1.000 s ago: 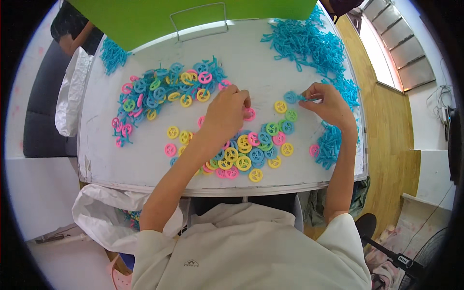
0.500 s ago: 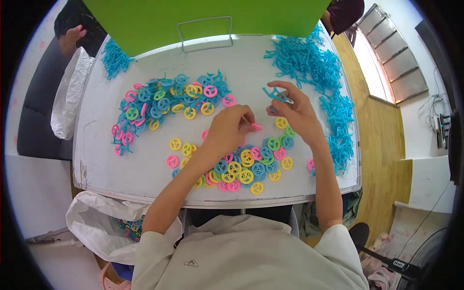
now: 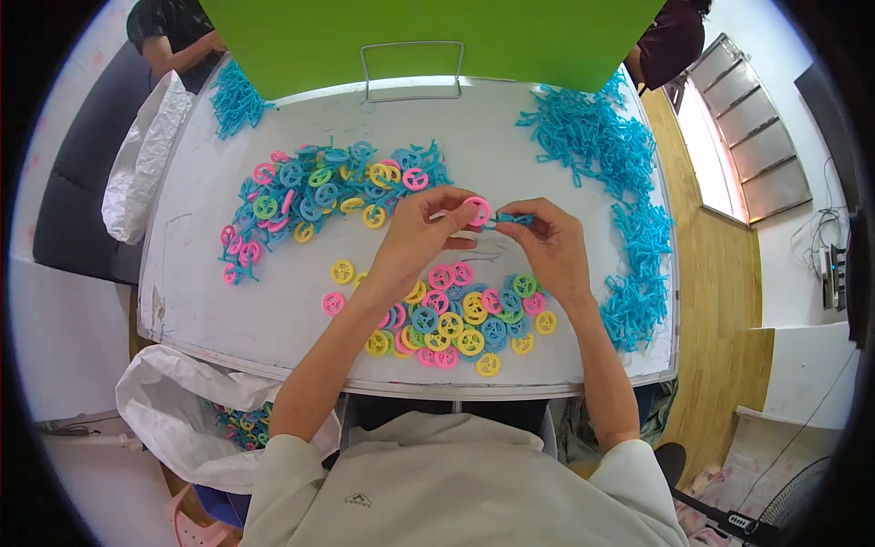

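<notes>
Between the thumb and fingers of my left hand (image 3: 427, 228) is a small pink spoked plastic wheel (image 3: 478, 211). My right hand (image 3: 547, 242) pinches a blue plastic fork-shaped piece (image 3: 516, 219), its end up against the wheel. Whether the two are joined I cannot tell. Below my hands lies a pile of loose wheels (image 3: 450, 325) in pink, yellow, blue and green. To the upper left is a heap of wheels with blue pieces attached (image 3: 310, 191).
Blue pieces are heaped along the table's right side (image 3: 592, 137), with a smaller heap (image 3: 239, 98) at the far left. A green panel with a wire stand (image 3: 412, 96) rises at the back. An open white sack (image 3: 164, 401) stands at lower left. Other people sit beyond.
My hands have come together, bringing the pink wheel and the blue piece into contact. The right hand moved left and down; the left hand turned the wheel upright.
</notes>
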{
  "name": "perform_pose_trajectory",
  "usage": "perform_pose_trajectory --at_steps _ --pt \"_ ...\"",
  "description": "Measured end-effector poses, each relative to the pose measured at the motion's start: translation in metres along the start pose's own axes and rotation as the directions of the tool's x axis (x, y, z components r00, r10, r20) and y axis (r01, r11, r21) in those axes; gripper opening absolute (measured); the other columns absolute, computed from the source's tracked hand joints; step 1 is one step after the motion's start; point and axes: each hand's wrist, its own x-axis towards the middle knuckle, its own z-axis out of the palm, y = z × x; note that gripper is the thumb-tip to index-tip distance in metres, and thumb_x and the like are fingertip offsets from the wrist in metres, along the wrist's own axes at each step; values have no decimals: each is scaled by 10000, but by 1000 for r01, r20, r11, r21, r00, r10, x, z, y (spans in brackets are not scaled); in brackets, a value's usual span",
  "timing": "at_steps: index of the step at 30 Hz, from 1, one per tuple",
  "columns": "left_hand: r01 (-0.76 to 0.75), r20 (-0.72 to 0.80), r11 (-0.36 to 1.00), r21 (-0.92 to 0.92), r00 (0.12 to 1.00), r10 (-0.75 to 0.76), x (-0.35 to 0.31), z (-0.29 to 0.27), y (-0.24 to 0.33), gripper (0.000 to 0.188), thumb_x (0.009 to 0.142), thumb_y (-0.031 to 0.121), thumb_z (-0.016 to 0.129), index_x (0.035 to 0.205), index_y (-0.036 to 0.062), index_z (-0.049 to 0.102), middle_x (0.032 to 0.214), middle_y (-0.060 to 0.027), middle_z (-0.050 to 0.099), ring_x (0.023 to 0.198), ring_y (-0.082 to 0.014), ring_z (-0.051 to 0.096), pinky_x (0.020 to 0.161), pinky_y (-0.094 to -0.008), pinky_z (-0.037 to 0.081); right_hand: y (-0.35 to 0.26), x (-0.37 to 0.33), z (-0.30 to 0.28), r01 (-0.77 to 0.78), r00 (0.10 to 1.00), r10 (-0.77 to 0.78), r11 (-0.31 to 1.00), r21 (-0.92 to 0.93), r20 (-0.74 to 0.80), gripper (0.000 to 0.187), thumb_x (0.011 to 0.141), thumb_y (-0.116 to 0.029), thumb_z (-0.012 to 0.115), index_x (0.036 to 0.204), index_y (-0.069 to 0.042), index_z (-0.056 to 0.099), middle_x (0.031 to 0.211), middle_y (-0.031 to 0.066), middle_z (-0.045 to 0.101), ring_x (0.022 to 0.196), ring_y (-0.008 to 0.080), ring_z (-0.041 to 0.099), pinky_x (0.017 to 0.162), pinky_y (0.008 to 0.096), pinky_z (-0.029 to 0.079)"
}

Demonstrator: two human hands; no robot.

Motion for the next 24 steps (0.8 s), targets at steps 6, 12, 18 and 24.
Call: perform_pose_trajectory --at_steps 6,12,18,24 --pt "-102 8 992 81 995 102 -2 4 2 154 907 58 580 1006 -19 671 946 -65 631 853 -147 643 745 -277 592 0 -2 1 82 997 -81 994 -75 15 174 779 17 695 950 -18 690 844 25 653 721 72 569 622 220 451" --pt "-96 0 965 244 995 99 -1 3 -5 166 889 -4 572 1027 -31 661 1009 -106 634 876 -180 638 786 -286 564 -4 0 1 195 978 -186 976 -94 94 215 732 46 703 932 -30 704 827 66 665 732 133 594 617 263 454" --pt "-192 -38 880 434 972 230 0 7 -21 165 862 -68 558 1011 -35 619 892 -98 648 840 -160 633 755 -292 552 -2 0 -1 168 978 -155 982 -81 142 192 741 30 709 924 -30 708 812 52 667 722 120 592 591 252 452" --pt "-135 -79 944 301 983 165 -6 12 -4 174 860 -34 592 1033 -36 604 956 -112 636 846 -137 635 752 -270 556 -5 -2 4 -176 983 168 977 117 74 193 819 -19 679 1007 13 649 825 50 649 672 95 610 639 223 507"
